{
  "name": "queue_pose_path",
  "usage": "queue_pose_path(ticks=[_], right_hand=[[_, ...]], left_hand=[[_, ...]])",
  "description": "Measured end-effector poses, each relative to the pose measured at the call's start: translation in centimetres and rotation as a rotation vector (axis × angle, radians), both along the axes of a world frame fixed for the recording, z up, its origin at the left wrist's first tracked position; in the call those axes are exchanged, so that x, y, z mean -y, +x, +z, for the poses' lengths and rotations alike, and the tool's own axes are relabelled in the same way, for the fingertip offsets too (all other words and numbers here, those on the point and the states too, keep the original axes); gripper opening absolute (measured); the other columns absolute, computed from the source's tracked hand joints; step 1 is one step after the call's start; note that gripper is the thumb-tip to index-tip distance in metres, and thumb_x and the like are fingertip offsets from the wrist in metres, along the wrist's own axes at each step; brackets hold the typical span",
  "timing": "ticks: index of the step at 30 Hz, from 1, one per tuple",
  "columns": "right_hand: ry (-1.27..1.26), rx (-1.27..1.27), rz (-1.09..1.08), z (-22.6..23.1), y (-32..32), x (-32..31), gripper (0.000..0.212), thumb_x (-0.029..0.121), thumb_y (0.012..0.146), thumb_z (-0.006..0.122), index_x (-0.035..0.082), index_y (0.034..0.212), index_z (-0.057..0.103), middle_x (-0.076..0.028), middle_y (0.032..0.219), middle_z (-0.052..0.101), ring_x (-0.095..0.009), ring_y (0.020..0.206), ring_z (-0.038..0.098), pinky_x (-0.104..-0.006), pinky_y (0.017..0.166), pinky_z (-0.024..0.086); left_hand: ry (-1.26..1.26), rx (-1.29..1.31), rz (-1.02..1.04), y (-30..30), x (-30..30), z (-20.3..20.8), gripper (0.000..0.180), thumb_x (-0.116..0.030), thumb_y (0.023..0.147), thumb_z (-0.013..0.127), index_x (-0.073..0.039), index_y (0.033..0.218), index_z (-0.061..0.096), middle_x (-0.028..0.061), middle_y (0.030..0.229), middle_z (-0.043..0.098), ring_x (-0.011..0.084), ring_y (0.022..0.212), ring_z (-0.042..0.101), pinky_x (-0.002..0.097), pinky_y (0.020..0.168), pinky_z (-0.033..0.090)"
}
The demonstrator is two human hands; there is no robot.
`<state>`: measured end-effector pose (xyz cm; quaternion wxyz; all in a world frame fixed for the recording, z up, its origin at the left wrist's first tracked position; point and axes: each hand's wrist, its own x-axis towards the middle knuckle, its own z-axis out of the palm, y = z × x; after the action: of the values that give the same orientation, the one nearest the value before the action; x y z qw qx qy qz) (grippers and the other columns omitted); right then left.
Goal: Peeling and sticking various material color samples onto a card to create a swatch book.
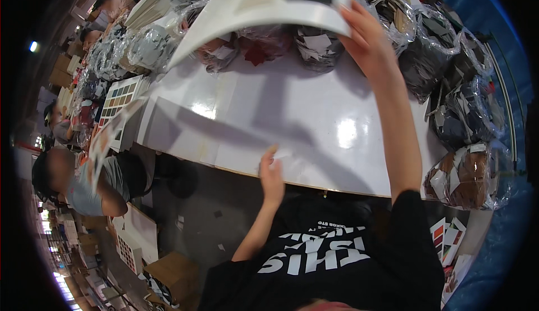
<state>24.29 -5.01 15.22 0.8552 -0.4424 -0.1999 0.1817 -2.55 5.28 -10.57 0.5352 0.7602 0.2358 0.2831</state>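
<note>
My right hand (364,38) is raised over the far part of the white table. It grips the right edge of a large white swatch card (314,14), which bows as it hangs in the air. Brown, cream and black colour patches show on the card, and its upper part runs out of the picture. My left hand (272,175) is held up at the table's front edge with its fingers apart, holding nothing. The card's shadow falls across the tabletop (241,94).
Clear plastic bags of material pieces (317,47) line the table's far side, with more bags (469,176) on the right. A stack of swatch cards (120,100) lies at the left end. A co-worker (92,182) sits there beside a blurred card. A cardboard box (174,277) is on the floor.
</note>
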Motion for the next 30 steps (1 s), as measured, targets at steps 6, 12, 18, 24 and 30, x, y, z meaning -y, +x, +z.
queue_pose_path(ticks=[6,12,18,24,30], right_hand=[[-0.165,-0.152,-0.156,-12.0,-10.3,21.7,0.065,0.014,0.081,0.071,-0.005,0.134,0.037,-0.009,0.102,0.066,0.002,0.035,0.032,-0.0127,0.031,0.022],[-0.378,-0.404,-0.142,-18.8,-20.3,32.4,0.042,0.009,0.085,0.067,0.0,0.12,0.046,0.003,0.064,0.057,0.0,0.036,0.034,-0.0141,0.034,0.022],[-1.058,-0.294,-0.231,-20.6,-18.8,35.1,0.025,0.009,0.093,0.056,-0.002,0.115,0.06,0.0,0.072,0.058,-0.005,0.044,0.043,-0.0192,0.04,0.032],[-0.863,0.094,-0.558,-7.9,-18.1,26.6,0.023,0.014,0.093,0.059,0.0,0.111,0.066,-0.001,0.079,0.06,-0.002,0.065,0.048,-0.0176,0.056,0.036],[-0.279,0.38,0.076,1.1,-21.2,16.7,0.064,0.061,0.083,0.06,0.0,0.1,0.058,0.007,0.051,0.043,-0.002,0.038,0.029,-0.0224,0.041,0.024]], left_hand=[[-0.964,0.356,0.002,-4.1,-6.7,3.3,0.059,-0.05,0.096,0.04,-0.011,0.141,0.04,0.0096,0.141,0.045,0.0289,0.127,0.044,0.0441,0.107,0.035],[-1.228,0.18,-0.238,-3.7,-7.4,6.5,0.071,-0.054,0.1,0.024,0.0,0.145,0.029,0.0158,0.143,0.041,0.0284,0.129,0.043,0.0406,0.106,0.037],[-0.026,-0.376,-0.129,-0.3,-5.4,5.9,0.048,-0.027,0.101,0.041,0.0,0.141,0.038,0.0143,0.135,0.051,0.0218,0.119,0.051,0.0328,0.101,0.038],[-0.131,-0.014,-0.449,0.6,1.5,17.4,0.032,-0.02,0.097,0.048,0.007,0.105,0.064,0.0098,0.085,0.062,0.0144,0.079,0.056,0.023,0.073,0.041],[0.047,0.23,-1.05,1.3,6.3,27.4,0.052,-0.055,0.091,0.049,-0.005,0.103,0.06,0.0003,0.073,0.049,0.0133,0.061,0.043,0.0273,0.058,0.034]])
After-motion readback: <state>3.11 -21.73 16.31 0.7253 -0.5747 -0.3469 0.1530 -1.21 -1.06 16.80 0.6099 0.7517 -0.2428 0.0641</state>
